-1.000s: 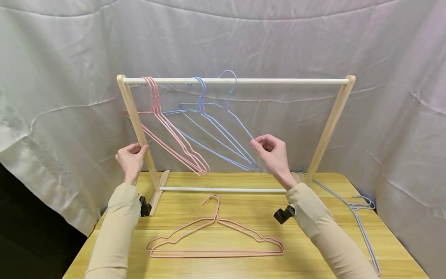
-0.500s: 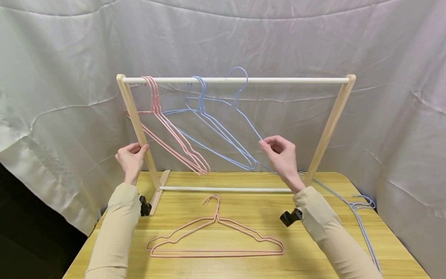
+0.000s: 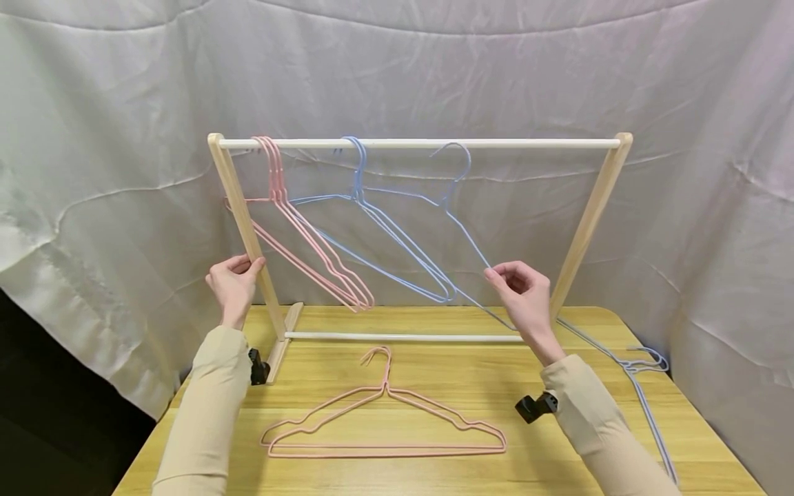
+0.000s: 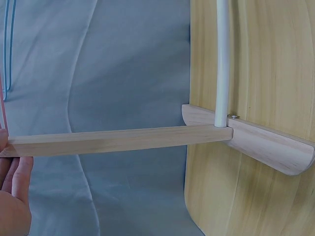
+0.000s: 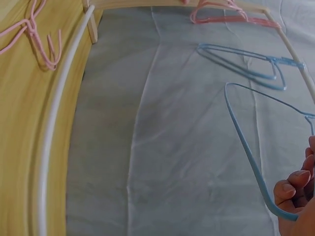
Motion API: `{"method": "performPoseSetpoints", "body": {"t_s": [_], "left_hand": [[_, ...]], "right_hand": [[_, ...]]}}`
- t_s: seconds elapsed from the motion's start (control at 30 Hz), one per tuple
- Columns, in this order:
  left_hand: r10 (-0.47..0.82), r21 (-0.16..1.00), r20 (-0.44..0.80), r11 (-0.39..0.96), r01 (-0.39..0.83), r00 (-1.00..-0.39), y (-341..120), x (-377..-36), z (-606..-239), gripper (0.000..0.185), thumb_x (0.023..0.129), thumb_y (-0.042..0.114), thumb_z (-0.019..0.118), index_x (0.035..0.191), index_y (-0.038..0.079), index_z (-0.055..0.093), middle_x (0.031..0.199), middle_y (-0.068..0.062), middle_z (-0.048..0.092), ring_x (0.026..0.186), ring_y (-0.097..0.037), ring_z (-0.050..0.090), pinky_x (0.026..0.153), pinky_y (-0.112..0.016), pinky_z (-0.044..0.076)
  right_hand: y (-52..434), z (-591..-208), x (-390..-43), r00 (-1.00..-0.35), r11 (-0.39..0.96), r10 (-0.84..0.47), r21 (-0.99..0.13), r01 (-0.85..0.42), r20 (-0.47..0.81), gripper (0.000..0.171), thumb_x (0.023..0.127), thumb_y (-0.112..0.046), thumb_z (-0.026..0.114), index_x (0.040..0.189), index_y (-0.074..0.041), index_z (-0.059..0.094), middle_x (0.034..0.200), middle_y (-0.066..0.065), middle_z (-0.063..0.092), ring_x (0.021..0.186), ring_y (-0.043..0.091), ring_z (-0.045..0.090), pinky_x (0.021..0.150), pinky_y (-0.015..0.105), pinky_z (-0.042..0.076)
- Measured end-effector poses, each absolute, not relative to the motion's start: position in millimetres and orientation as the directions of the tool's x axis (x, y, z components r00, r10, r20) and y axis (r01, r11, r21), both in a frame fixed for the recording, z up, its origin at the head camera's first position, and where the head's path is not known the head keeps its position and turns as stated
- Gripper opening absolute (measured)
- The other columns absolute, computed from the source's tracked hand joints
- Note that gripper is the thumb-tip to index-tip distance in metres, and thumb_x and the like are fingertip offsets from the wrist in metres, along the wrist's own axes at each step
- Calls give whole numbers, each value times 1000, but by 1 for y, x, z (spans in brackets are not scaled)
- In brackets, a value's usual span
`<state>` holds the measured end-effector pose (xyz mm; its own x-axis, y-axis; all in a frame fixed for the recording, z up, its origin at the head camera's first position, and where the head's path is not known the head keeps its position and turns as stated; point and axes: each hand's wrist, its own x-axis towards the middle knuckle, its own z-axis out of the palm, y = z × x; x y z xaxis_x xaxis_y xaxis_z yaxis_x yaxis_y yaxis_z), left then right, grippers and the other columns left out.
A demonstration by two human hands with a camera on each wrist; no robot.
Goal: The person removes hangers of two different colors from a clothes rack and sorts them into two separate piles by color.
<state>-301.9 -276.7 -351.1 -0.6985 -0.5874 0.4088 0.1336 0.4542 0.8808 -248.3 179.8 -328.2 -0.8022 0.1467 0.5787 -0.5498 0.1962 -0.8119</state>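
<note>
Your right hand [image 3: 524, 296] has a blue hanger [image 3: 466, 236] pinched between the thumb and the forefinger, on the sloping shoulder wire close to its right, near end. From this grip, the shoulder goes up and to the left, until the hook [image 3: 469, 162], which is well apart from your fingers. The bottom wire passes lower than the fingertips, and its right part comes near to your wrist. The far end of the hanger reaches to the left; in the head view it is overlapped with the blue hangers hung on the rail, but the right wrist view shows it apart from them. The hook is at the height of the white rail [image 3: 540, 143]; whether the rail carries it, I cannot tell. Your left hand [image 3: 232, 282] grasps the left post [image 3: 238, 207] of the wooden rack, at about the lower half, with the thumb on one side and the fingers on the other. Between this post and your right hand, a group of pink hangers [image 3: 276, 182] hangs at the left, and the group of blue hangers [image 3: 358, 180] hangs to the right of it. On the table [image 3: 347, 475], in the near middle, lie other pink hangers [image 3: 386, 377], partly overlapped, with hooks directed to the far side. At the right edge lie some bluish hangers [image 3: 644, 399], to the right of your right hand.
</note>
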Motion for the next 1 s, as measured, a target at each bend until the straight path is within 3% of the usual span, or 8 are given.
{"method": "performPoseSetpoints", "body": {"t_s": [0.2, 0.4, 0.67, 1.0], "left_hand": [[-587, 883, 403, 450, 131, -702, -277, -302, -352, 33, 89, 22, 78, 112, -1, 76, 109, -21, 75, 63, 23, 50, 67, -2, 42], [-587, 882, 403, 454, 126, -702, -277, -302, -352, 32, 89, 21, 78, 112, -1, 76, 108, -21, 75, 62, 23, 50, 67, -2, 42], [-590, 885, 397, 450, 122, -704, -277, -302, -352, 33, 89, 22, 77, 112, -1, 76, 109, -20, 75, 63, 22, 50, 68, -2, 42], [-590, 889, 394, 440, 128, -705, -276, -302, -352, 31, 88, 19, 78, 112, -1, 76, 109, -21, 75, 64, 20, 51, 68, -3, 42]], "right_hand": [[196, -345, -243, -804, 171, 194, -826, -536, 562, 13, 88, 2, 72, 90, 14, 67, 67, -13, 62, 57, -1, 48, 52, 14, 38], [213, -367, -237, -811, 116, 250, -848, -517, 529, 4, 86, 8, 71, 84, 7, 68, 65, -11, 64, 55, -1, 51, 51, 13, 39], [237, -390, -229, -795, 25, 281, -832, -553, 537, 11, 86, 14, 66, 81, 5, 68, 68, -8, 68, 54, -1, 53, 50, 12, 38], [267, -411, -218, -799, -50, 362, -846, -531, 480, 19, 86, 18, 64, 79, 2, 70, 71, -6, 72, 58, 2, 61, 56, 12, 49]]}}
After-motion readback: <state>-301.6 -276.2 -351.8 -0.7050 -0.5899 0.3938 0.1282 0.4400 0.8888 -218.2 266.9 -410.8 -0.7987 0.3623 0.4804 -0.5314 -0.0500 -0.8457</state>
